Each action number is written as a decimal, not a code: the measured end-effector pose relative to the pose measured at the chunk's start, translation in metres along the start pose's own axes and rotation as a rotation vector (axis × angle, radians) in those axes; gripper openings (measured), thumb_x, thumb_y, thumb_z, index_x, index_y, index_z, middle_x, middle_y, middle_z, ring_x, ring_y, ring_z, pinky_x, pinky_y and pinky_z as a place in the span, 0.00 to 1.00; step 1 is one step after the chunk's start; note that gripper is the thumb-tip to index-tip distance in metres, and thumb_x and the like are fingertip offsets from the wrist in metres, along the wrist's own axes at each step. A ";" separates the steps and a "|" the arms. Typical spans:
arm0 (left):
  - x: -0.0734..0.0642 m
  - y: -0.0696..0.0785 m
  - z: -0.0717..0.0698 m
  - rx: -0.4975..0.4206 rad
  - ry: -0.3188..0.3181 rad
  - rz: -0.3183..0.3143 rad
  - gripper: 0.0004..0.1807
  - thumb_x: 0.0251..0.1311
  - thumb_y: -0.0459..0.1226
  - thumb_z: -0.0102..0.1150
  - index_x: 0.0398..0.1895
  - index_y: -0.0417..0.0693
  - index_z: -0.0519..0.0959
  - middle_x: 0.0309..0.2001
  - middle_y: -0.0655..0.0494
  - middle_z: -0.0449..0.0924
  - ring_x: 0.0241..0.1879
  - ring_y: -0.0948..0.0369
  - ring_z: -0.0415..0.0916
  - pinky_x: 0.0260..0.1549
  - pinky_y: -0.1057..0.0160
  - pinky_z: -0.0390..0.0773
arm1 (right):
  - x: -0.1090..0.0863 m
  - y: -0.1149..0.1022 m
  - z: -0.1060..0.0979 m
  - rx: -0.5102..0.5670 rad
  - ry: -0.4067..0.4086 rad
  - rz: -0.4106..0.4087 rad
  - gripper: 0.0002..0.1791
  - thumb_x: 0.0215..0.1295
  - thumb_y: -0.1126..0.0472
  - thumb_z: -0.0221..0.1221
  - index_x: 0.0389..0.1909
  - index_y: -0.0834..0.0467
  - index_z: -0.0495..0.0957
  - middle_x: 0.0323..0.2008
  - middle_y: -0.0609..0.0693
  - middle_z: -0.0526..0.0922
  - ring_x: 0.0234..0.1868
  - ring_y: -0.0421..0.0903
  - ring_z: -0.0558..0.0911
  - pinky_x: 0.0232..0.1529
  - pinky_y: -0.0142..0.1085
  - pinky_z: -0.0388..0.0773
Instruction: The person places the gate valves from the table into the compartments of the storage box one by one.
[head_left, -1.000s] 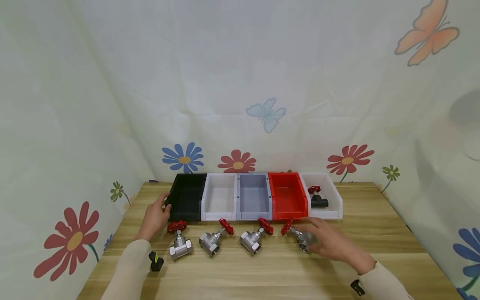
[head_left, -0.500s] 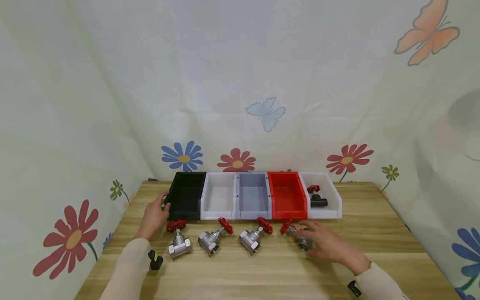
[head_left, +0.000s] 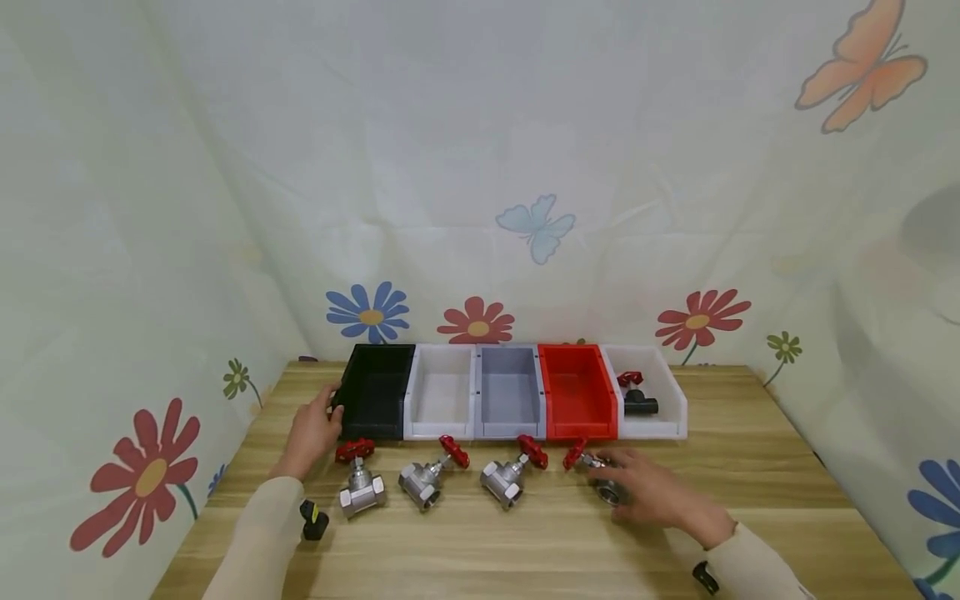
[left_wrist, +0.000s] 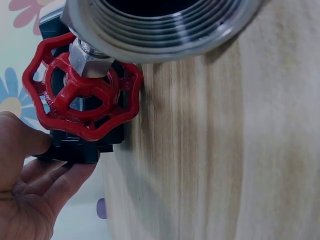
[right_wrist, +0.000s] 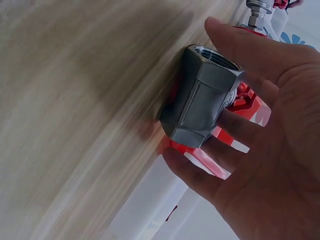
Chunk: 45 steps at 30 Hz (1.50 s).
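My left hand (head_left: 310, 433) holds the near left side of the black bin (head_left: 373, 393), the thumb on one face and the fingers on the other. In the left wrist view, a valve's red handwheel (left_wrist: 82, 90) partly hides that bin. My right hand (head_left: 648, 490) is at the rightmost metal gate valve (head_left: 606, 487), which lies on the table with its red handwheel (head_left: 574, 452) pointing up-left. Seen from the right wrist, the fingers (right_wrist: 197, 177) reach behind the valve body (right_wrist: 200, 100), while the thumb (right_wrist: 250, 47) is extended and looks apart from it.
Three more valves lie in a row: left (head_left: 362, 490), second (head_left: 424, 483) and third (head_left: 504, 482). Behind them stand a white bin (head_left: 441, 432), a grey bin (head_left: 510, 431), a red bin (head_left: 581, 429) and another white bin (head_left: 667, 427) containing a black valve (head_left: 639, 403).
My right hand has shifted slightly toward the front of the table, showing more of the rightmost valve. My left hand stays at the black bin, and the valves have not visibly moved.
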<state>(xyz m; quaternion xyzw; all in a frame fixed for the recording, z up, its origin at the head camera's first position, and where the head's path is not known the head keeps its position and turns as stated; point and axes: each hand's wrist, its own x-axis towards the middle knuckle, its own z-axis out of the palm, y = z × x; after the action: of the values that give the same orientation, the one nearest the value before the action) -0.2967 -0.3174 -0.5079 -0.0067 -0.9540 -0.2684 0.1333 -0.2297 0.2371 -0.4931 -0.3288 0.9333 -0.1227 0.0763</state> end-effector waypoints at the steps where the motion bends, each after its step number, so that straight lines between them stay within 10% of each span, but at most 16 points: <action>1: 0.000 0.001 0.000 0.002 0.003 -0.001 0.25 0.69 0.33 0.49 0.69 0.38 0.64 0.55 0.26 0.77 0.53 0.33 0.76 0.53 0.37 0.74 | 0.001 0.000 0.000 0.000 -0.002 0.002 0.32 0.51 0.57 0.72 0.61 0.46 0.77 0.67 0.59 0.69 0.65 0.62 0.70 0.58 0.60 0.74; 45: -0.001 0.004 -0.001 0.006 -0.031 -0.031 0.26 0.70 0.34 0.48 0.71 0.39 0.62 0.56 0.27 0.76 0.54 0.34 0.75 0.54 0.36 0.73 | 0.014 0.008 0.004 0.081 -0.073 0.038 0.29 0.48 0.63 0.73 0.54 0.41 0.81 0.52 0.47 0.75 0.50 0.46 0.73 0.53 0.52 0.79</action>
<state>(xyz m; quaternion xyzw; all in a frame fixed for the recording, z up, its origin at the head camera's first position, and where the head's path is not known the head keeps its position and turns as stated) -0.2947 -0.3147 -0.5055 0.0043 -0.9567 -0.2676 0.1141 -0.2446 0.2334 -0.4999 -0.3119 0.9302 -0.1467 0.1260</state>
